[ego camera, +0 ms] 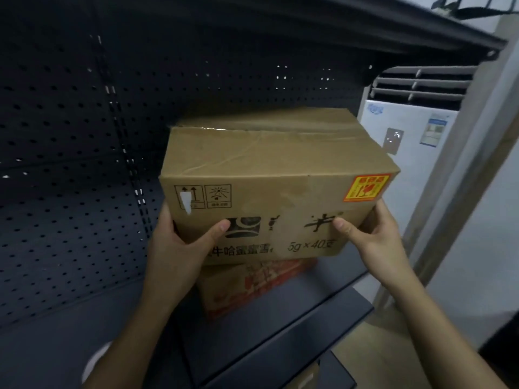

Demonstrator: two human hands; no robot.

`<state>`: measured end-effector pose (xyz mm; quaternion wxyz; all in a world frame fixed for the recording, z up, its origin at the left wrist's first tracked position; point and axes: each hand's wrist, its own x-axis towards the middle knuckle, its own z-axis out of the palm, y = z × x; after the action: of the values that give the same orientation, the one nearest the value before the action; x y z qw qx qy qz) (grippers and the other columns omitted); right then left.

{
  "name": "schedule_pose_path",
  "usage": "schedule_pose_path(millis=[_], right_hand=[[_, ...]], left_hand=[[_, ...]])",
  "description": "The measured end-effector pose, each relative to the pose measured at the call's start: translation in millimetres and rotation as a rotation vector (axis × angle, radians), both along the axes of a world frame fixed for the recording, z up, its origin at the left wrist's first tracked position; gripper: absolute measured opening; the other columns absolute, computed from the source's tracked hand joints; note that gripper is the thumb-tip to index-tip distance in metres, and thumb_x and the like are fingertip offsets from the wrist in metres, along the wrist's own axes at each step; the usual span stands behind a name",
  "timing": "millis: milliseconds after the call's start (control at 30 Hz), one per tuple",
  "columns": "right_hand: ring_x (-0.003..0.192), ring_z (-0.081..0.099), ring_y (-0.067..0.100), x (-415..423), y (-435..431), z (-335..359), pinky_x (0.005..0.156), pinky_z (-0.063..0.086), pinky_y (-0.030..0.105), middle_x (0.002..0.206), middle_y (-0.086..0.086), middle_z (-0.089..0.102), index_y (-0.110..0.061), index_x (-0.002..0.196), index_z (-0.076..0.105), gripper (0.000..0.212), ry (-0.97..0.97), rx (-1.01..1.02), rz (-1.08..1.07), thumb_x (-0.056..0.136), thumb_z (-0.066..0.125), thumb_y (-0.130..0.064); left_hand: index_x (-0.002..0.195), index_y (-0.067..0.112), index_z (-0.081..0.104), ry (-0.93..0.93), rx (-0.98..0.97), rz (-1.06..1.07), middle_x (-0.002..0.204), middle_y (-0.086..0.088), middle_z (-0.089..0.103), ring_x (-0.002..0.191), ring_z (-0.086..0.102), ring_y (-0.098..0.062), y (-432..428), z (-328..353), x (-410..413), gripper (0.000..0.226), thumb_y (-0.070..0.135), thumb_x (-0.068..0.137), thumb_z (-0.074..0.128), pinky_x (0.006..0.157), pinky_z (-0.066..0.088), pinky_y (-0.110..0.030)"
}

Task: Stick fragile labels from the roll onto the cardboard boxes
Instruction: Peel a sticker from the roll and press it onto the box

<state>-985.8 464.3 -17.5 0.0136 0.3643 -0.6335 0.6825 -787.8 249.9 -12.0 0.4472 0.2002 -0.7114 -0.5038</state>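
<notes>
A brown cardboard box (269, 175) with black print is held up in front of the dark shelving. My left hand (182, 242) grips its lower left corner, thumb on the front face. My right hand (368, 234) grips its lower right corner the same way. A yellow and red fragile label (366, 188) is stuck on the front face at the upper right. Beneath it a second cardboard box (252, 287) with red print rests on the shelf. The label roll is not in view.
Dark perforated back panels (70, 164) and a slotted upright (126, 153) stand behind the box. Dark shelf boards (280, 332) lie below, another shelf (365, 26) overhead. A white standing air conditioner (415, 130) and a beige pillar (477, 153) are at the right.
</notes>
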Motion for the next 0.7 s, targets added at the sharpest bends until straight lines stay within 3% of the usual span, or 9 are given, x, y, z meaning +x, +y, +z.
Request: schedule_pose_path(millis=[200,300,500,700], right_hand=[[0.115,0.064,0.010,-46.2,-40.4,-3.4,0.094,0.055,0.028,0.123,-0.008,0.069,-0.019,0.132,0.052,0.055,-0.009,0.028,0.159,0.080,0.071,-0.020],[0.115,0.064,0.008,-69.6,-54.3,-4.0,0.095,0.055,0.029,0.124,-0.007,0.068,-0.021,0.134,0.051,0.058,-0.007,0.065,0.220,0.080,0.072,-0.024],[0.114,0.064,0.008,-116.3,-69.3,-11.5,0.099,0.053,0.045,0.122,-0.008,0.068,-0.025,0.134,0.051,0.060,-0.023,0.145,0.295,0.079,0.074,-0.034],[0.113,0.063,0.004,-140.0,-82.1,-10.9,0.098,0.054,0.045,0.122,-0.014,0.067,-0.031,0.134,0.049,0.057,0.002,0.186,0.319,0.083,0.072,-0.042]], left_hand=[[0.125,0.035,0.054,-0.047,-0.025,0.124,0.110,0.031,0.065,0.102,0.061,0.011,-6.5,-3.7,-10.0,0.055,0.030,0.076,0.079,0.081,0.054,-0.022],[0.122,0.036,0.056,-0.070,-0.002,0.196,0.108,0.028,0.067,0.100,0.063,0.008,-4.2,-4.3,-19.8,0.054,0.034,0.073,0.080,0.083,0.056,-0.029],[0.122,0.037,0.056,-0.097,0.006,0.310,0.109,0.024,0.068,0.101,0.064,0.005,6.9,-2.8,-49.2,0.055,0.034,0.074,0.081,0.088,0.056,-0.033],[0.129,0.038,0.052,-0.131,0.006,0.405,0.118,0.020,0.066,0.111,0.061,-0.003,9.3,-3.5,-70.7,0.061,0.042,0.075,0.079,0.098,0.052,-0.043]])
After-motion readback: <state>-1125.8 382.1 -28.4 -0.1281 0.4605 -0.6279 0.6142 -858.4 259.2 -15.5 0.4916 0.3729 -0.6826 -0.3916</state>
